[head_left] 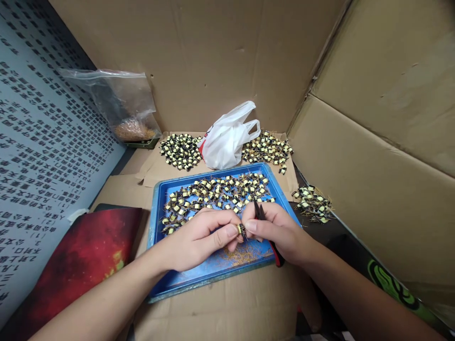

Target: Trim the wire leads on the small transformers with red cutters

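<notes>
My left hand [204, 237] pinches a small transformer [241, 230], black with yellow tape, between thumb and fingers. My right hand [279, 229] holds cutting pliers [277, 255] with red and black handles; their dark jaws point up and away above the fingers. The right thumb and forefinger close at the pin side of the transformer, where thin wires stick out. Below both hands lies a blue tray [153, 237]. Many similar transformers [216, 189] with copper-coloured leads fill its far half, and wire clippings [241, 255] are scattered in its near part.
Behind the tray, a white plastic bag [227, 137] stands between two transformer heaps [180, 151] [268, 149]. Another pile [313, 203] sits at right. A clear zip bag [131, 109] leans back left. A red patterned mat [95, 251] lies left. Cardboard walls [213, 57] enclose the back and right.
</notes>
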`<state>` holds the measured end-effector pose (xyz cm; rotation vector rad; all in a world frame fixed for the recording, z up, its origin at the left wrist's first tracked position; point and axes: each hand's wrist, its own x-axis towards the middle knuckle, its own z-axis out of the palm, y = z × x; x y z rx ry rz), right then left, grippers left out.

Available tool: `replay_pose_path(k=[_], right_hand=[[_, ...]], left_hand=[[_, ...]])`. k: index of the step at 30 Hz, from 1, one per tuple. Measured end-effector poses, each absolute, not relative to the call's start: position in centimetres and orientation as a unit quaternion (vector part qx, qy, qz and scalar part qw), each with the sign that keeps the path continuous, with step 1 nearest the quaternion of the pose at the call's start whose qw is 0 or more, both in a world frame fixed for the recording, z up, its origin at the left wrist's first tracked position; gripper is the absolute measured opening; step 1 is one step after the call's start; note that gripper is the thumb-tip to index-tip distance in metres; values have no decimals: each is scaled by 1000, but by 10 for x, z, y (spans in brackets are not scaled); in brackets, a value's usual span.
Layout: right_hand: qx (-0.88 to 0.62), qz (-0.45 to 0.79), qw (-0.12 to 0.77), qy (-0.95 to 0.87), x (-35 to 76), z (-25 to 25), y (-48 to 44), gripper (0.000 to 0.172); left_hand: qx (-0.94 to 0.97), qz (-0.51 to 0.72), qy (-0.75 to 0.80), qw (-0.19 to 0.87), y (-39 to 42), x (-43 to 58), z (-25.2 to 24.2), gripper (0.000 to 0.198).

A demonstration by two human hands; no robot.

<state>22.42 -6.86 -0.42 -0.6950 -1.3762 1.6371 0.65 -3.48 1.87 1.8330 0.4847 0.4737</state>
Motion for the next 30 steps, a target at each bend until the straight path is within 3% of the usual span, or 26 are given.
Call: replay_pose_path(k=[16,24,30], right_hand=[[-312,640,409,-571,224,-4,-66,40],[-325,626,428,-565,214,1,-58,35],[-381,568,439,-583,209,11,-35,29]], left_hand=[[795,216,218,523,-32,5,16,39],[777,231,242,533,-25,2,16,44],[773,351,355,390,-19,-7,22,47]])
